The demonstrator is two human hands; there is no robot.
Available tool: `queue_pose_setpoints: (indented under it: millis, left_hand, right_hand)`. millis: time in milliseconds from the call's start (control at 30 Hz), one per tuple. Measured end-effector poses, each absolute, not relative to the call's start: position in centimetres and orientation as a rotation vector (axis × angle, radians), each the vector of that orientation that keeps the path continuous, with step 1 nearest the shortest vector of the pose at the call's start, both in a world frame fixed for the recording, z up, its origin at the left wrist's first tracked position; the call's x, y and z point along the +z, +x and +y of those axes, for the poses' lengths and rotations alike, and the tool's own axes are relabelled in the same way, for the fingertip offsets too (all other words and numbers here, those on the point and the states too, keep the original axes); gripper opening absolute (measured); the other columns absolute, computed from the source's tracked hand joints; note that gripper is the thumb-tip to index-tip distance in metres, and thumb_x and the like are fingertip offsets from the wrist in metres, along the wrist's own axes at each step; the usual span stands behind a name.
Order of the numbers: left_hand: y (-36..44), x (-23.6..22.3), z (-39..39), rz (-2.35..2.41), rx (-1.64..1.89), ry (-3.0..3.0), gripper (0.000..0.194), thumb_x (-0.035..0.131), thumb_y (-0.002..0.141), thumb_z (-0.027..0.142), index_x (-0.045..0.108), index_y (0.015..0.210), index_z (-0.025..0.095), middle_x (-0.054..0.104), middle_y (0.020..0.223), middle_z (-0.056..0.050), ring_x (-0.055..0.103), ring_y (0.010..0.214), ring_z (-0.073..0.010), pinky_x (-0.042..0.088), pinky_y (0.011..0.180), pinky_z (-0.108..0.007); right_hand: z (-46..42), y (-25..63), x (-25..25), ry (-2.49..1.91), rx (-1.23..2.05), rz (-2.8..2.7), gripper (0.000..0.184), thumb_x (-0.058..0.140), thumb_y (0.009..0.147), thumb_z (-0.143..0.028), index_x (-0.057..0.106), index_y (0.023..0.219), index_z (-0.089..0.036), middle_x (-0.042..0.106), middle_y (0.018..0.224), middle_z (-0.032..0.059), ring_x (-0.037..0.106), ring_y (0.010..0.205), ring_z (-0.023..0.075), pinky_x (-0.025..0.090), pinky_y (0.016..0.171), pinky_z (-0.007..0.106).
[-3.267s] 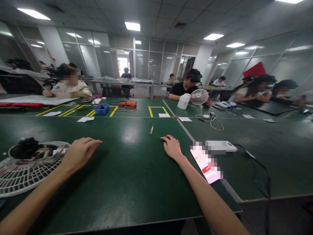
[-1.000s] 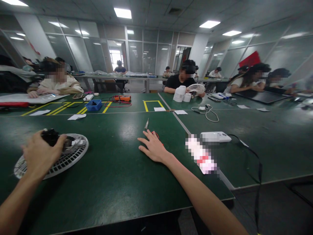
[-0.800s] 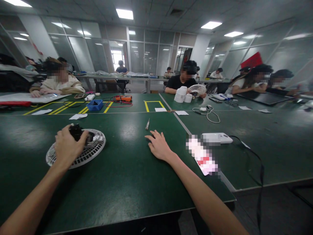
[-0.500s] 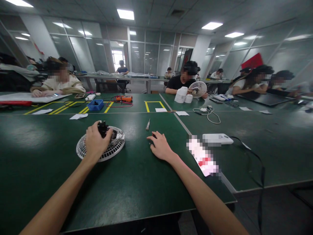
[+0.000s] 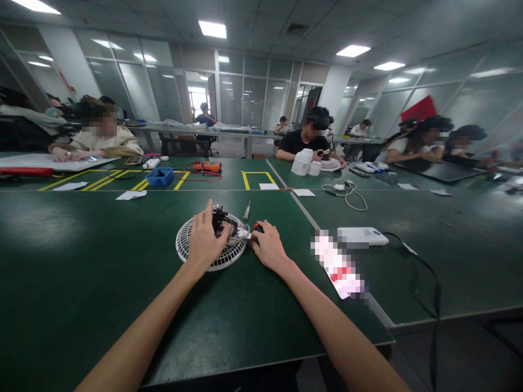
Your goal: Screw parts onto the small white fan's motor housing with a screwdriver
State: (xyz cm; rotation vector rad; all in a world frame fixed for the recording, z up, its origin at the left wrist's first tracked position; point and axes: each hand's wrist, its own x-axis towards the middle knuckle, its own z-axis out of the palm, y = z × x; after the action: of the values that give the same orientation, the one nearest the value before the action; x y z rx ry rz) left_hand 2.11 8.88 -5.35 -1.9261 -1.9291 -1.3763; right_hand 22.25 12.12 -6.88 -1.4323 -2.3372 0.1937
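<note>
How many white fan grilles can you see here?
2: one fan grille is under the left hand, the other grille is by the person in black across the table. Others may be hidden.

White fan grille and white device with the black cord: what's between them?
The head view shows the right hand at a red and black object, then a partly blurred pink item.

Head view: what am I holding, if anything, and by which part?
Left hand grips the fan by its black middle; right hand touches a red-black thing, hold unclear.
</note>
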Motion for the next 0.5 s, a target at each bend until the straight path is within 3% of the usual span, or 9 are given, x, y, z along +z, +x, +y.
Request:
queue_pose_setpoints:
  millis: [133, 267, 500]
  left_hand:
    - [2.0, -5.6, 8.5, -1.861, -1.347, -2.02, 0.087, 0.061, 0.089, 0.051, 0.027, 0.162, 0.016, 0.058, 0.135, -0.018, 0.059, 0.127, -0.0365, 0.049, 0.109, -0.056]
    - [1.5, -5.9, 8.4, -1.827, -1.344, -2.067, 0.093, 0.061, 0.089, 0.057, 0.023, 0.164, 0.017, 0.058, 0.133, -0.018, 0.061, 0.121, -0.0349, 0.053, 0.102, -0.053]
    - [0.3, -6.1, 8.8, -1.682, -1.349, -2.145, 0.095, 0.063, 0.088, 0.057, 0.018, 0.165, 0.022, 0.062, 0.127, -0.015, 0.062, 0.116, -0.032, 0.051, 0.103, -0.054]
  right_hand:
    - [12.5, 22.3, -7.0, -1.428, 0.21, -2.308, 0.024, 0.062, 0.094, -0.019, 0.073, 0.115, -0.017, 0.052, 0.152, 0.0185, 0.04, 0.148, 0.0333, 0.03, 0.121, 0.056]
    - [12.8, 22.3, -7.3, -1.391, 0.267, -2.265, 0.022, 0.06, 0.094, -0.017, 0.073, 0.111, -0.018, 0.055, 0.147, 0.0162, 0.046, 0.142, 0.0282, 0.037, 0.118, 0.048]
    - [13.1, 22.6, -7.7, -1.367, 0.305, -2.249, 0.021, 0.061, 0.094, -0.02, 0.072, 0.112, -0.02, 0.054, 0.147, 0.0158, 0.046, 0.142, 0.0291, 0.041, 0.113, 0.049]
